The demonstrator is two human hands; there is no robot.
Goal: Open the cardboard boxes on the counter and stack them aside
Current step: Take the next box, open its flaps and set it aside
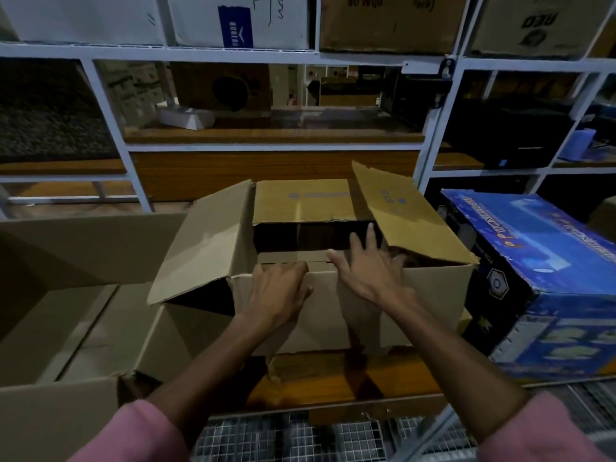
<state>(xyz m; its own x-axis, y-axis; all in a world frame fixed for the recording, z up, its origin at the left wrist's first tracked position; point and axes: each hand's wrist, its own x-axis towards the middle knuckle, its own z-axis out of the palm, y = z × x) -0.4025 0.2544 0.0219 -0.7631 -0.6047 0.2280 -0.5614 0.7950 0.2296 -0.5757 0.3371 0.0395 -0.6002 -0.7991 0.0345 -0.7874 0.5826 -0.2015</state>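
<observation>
A brown cardboard box (366, 315) stands on the wooden counter (340, 381) in the middle of the view. Its left, far and right flaps are raised and its inside is dark. My left hand (278, 291) curls over the top edge of the near flap, fingers closed on it. My right hand (365, 268) lies flat with fingers spread over the same near edge, its fingertips reaching into the opening. A larger open cardboard box (66, 328) sits right beside it on the left.
A blue printed carton (550, 295) lies tilted against the box's right side. White metal shelving (110, 128) with more cartons rises behind the counter. Wire mesh (300, 435) runs below the counter's front edge.
</observation>
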